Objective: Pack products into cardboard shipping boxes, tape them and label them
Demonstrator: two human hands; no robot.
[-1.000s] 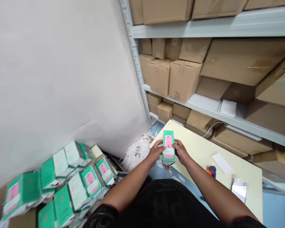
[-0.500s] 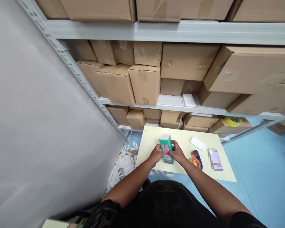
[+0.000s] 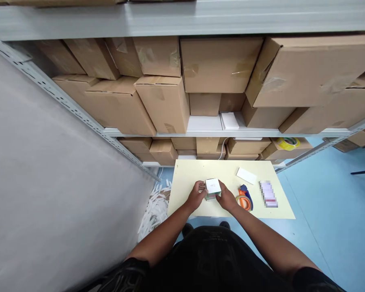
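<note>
Between my two hands is a small green and pink carton (image 3: pixel 213 187), its white end face turned up toward me. My left hand (image 3: pixel 197 195) grips its left side, the thumb at the near lower edge. On the opposite side, my right hand (image 3: pixel 226 197) has its fingers and thumb against the carton. Both hands are over the pale yellow tabletop (image 3: pixel 185 174). Right of my right hand lies an orange and blue tape dispenser (image 3: pixel 245 198). Beyond it are a flat white box (image 3: pixel 246 176) and a blurred-out phone-like object (image 3: pixel 268 194).
Grey metal shelving (image 3: pixel 249 133) with brown cardboard boxes (image 3: pixel 162 103) stands behind the table. A roll of yellow tape (image 3: pixel 288 143) sits on a low box at right. White paper strips (image 3: pixel 154 213) are heaped on the floor at left, beside a grey wall (image 3: pixel 48 182).
The carton has tipped so its white end now faces up, where before its green and pink front showed. Both hands stay on it. My view has shifted toward the right.
</note>
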